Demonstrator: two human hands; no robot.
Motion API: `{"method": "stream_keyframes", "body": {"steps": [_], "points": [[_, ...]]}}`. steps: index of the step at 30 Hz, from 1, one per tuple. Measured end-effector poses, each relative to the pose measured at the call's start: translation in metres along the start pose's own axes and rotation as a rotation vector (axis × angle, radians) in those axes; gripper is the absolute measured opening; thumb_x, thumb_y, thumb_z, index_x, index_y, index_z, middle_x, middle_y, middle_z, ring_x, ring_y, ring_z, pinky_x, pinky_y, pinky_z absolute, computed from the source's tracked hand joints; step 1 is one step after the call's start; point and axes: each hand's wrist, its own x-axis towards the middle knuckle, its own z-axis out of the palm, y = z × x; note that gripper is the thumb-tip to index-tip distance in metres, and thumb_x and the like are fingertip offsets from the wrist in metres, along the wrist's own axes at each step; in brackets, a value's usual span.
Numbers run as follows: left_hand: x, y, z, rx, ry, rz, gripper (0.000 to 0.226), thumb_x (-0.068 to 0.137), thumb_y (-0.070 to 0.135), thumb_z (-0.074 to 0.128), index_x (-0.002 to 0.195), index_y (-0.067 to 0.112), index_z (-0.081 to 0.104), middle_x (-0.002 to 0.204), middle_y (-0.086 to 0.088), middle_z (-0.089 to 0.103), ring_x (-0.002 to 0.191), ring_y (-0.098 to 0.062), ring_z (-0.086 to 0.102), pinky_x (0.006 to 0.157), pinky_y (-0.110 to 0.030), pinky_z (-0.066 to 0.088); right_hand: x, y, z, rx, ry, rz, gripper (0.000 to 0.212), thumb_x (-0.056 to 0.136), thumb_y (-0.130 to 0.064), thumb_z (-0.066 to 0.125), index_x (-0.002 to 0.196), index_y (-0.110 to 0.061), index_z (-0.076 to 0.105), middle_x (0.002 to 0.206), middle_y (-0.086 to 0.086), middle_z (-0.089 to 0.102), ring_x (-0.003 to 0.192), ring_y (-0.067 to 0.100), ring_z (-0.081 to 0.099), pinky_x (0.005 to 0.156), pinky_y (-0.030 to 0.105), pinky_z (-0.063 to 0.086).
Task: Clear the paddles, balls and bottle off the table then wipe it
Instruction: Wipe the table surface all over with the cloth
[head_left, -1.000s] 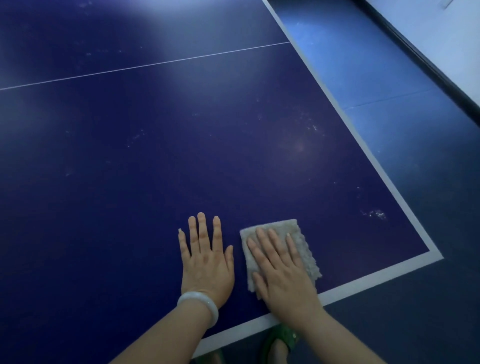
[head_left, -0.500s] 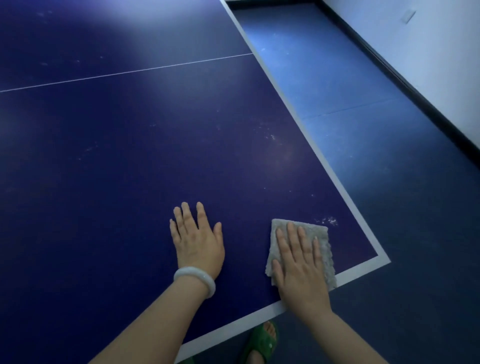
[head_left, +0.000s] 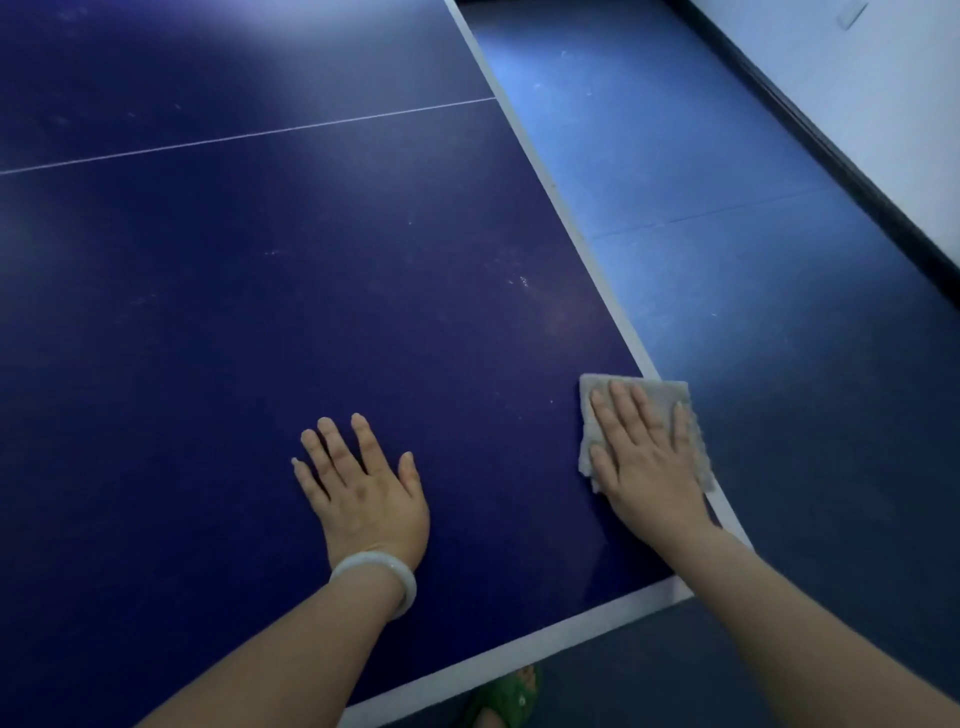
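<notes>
Grip: our right hand flat, fingers spread, pressing cloth at tabletop right edge | left hand flat, idle | dusty specks lie ahead-left of cloth, nearer right hand, so probably sweep there next

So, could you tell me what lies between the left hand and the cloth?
Nothing: in the head view only bare table separates the left hand from the cloth.
</notes>
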Motion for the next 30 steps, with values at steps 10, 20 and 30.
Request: {"method": "stream_keyframes", "body": {"steps": [10, 20, 30], "points": [[0.0, 0.001, -0.002, 0.022, 0.01, -0.007, 0.074, 0.093, 0.05, 0.004, 0.155, 0.01, 0.003, 0.161, -0.021, -0.001, 0.15, -0.036, -0.005, 0.121, -0.053, -0.001, -0.084, 0.031, 0.024, 0.025, 0.009, -0.167, 0.058, 0.102, -0.047, 0.015, 0.156, -0.026, 0.02, 0.164, -0.003, 0.016, 0.15, 0.023, 0.018, 0.11, 0.07, 0.018], [0.0, 0.002, -0.002, 0.04, 0.009, -0.015, 0.075, 0.091, 0.051, 0.0, 0.155, 0.011, -0.001, 0.162, -0.02, -0.004, 0.15, -0.034, -0.007, 0.121, -0.052, -0.003, 0.071, 0.027, -0.015, 0.106, 0.037, -0.111, 0.058, 0.103, -0.044, 0.022, 0.155, -0.032, -0.001, 0.159, -0.014, -0.017, 0.148, 0.01, -0.019, 0.118, 0.052, 0.017], [0.0, 0.001, 0.0, 0.019, 0.023, -0.014, 0.074, 0.093, 0.05, 0.009, 0.155, 0.01, 0.005, 0.161, -0.021, 0.001, 0.15, -0.035, -0.005, 0.121, -0.052, -0.001, -0.043, 0.049, 0.005, 0.081, -0.016, -0.228, 0.059, 0.102, -0.047, 0.016, 0.155, -0.021, 0.025, 0.164, 0.0, 0.015, 0.15, 0.022, 0.016, 0.107, 0.053, 0.032]]}}
